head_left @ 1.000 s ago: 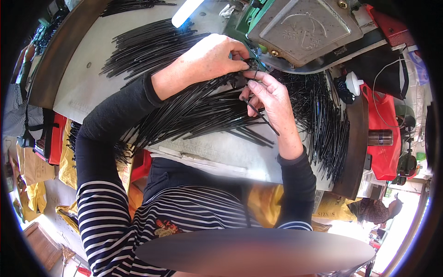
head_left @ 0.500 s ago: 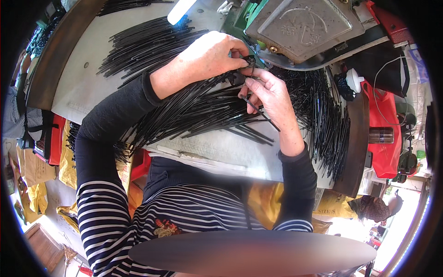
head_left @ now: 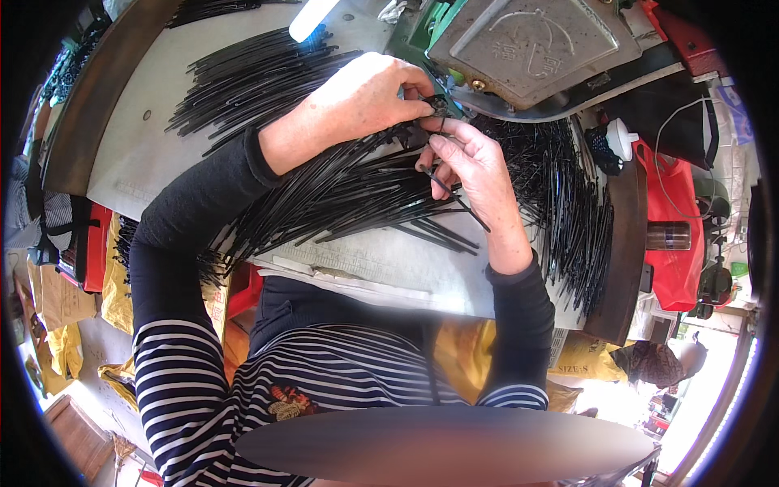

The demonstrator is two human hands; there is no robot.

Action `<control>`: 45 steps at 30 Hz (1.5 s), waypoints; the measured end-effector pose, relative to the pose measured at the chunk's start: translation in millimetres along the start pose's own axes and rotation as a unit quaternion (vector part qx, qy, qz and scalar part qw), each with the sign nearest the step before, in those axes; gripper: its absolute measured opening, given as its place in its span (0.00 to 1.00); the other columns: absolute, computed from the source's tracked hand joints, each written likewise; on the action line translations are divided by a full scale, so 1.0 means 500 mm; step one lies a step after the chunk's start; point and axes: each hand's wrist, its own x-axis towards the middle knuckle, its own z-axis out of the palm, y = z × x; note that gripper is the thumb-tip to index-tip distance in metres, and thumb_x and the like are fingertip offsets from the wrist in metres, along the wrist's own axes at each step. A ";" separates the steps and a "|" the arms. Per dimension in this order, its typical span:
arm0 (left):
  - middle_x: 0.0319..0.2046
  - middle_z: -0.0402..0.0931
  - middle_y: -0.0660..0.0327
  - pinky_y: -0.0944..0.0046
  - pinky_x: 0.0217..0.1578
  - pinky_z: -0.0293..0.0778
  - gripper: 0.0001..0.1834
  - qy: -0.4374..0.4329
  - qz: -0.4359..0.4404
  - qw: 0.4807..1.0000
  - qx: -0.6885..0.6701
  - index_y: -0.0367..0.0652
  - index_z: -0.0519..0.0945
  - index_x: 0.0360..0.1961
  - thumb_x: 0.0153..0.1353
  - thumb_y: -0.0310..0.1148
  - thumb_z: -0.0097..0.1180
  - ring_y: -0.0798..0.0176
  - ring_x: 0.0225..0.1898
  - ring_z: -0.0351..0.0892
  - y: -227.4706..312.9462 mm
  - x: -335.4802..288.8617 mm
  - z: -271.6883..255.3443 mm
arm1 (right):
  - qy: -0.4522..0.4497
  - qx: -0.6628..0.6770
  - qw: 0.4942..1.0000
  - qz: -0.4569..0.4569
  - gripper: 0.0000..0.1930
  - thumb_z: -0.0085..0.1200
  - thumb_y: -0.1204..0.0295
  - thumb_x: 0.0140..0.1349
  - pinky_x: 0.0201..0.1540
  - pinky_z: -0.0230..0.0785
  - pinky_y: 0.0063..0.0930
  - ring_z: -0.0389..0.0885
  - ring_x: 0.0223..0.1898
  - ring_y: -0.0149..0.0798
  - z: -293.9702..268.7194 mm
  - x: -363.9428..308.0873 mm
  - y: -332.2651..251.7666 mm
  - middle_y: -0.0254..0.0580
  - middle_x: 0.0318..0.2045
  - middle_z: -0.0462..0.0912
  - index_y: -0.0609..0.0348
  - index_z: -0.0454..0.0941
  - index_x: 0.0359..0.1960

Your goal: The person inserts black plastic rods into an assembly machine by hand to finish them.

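1. Head view: right hand (head_left: 479,162), right of upper centre, holds a thin black strip (head_left: 461,200); the strip slants across the curled fingers towards the wrist.
2. Left hand (head_left: 369,85), upper centre, has thumb and forefinger nearly together at a small dark piece (head_left: 440,105). Cannot tell whether they grip it.
3. Handling (judgement): a light pinch near the working end, both hands steady, should suit best; the strip's lower end is better kept off the wrist and sleeve (head_left: 521,316).
4. Around: black strips lie on the table (head_left: 122,162) as an upper-left pile (head_left: 251,85), a middle pile (head_left: 333,183) under the left forearm, and a tangled right pile (head_left: 560,203).
5. In the way: grey machine casing (head_left: 527,53), upper right, stands just beyond the fingertips and limits reach. Loose strips near the right hand could snag, I judge.
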 end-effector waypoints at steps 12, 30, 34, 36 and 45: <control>0.19 0.78 0.58 0.70 0.24 0.71 0.17 -0.073 -0.075 0.988 -0.116 0.32 0.79 0.38 0.53 0.36 0.59 0.69 0.19 0.75 0.001 0.009 -0.011 | -0.001 -0.006 1.000 0.010 0.16 0.49 0.69 0.63 0.17 0.64 0.14 0.72 0.15 0.25 -0.005 0.002 0.002 0.41 0.25 0.78 0.66 0.71 0.49; 0.12 0.73 0.63 0.71 0.14 0.66 0.17 -0.116 -0.092 0.968 -0.202 0.34 0.80 0.26 0.58 0.40 0.54 0.72 0.10 0.68 -0.003 0.004 -0.013 | -0.086 0.038 0.994 0.052 0.17 0.47 0.67 0.64 0.17 0.63 0.13 0.72 0.14 0.25 0.018 -0.012 -0.014 0.42 0.26 0.78 0.65 0.69 0.50; 0.13 0.75 0.62 0.71 0.16 0.67 0.17 -0.111 -0.085 0.976 -0.167 0.33 0.80 0.26 0.58 0.39 0.54 0.71 0.11 0.70 0.012 -0.003 -0.006 | -0.160 0.007 0.982 0.097 0.15 0.47 0.68 0.63 0.16 0.61 0.13 0.69 0.12 0.23 0.029 -0.024 -0.023 0.35 0.19 0.76 0.66 0.73 0.46; 0.14 0.76 0.61 0.70 0.17 0.69 0.17 -0.102 -0.005 0.985 -0.141 0.33 0.80 0.27 0.58 0.40 0.54 0.70 0.12 0.72 0.010 -0.005 0.002 | -0.144 0.018 0.985 0.092 0.14 0.48 0.69 0.63 0.15 0.58 0.13 0.67 0.12 0.22 0.028 -0.022 -0.015 0.33 0.16 0.74 0.67 0.75 0.43; 0.17 0.75 0.65 0.76 0.16 0.67 0.15 -0.238 -0.095 0.945 -0.202 0.32 0.80 0.33 0.57 0.38 0.57 0.75 0.15 0.72 -0.009 -0.001 -0.015 | -0.015 0.062 0.998 0.030 0.12 0.54 0.70 0.59 0.19 0.65 0.14 0.75 0.18 0.25 -0.040 0.008 0.016 0.35 0.22 0.77 0.64 0.74 0.41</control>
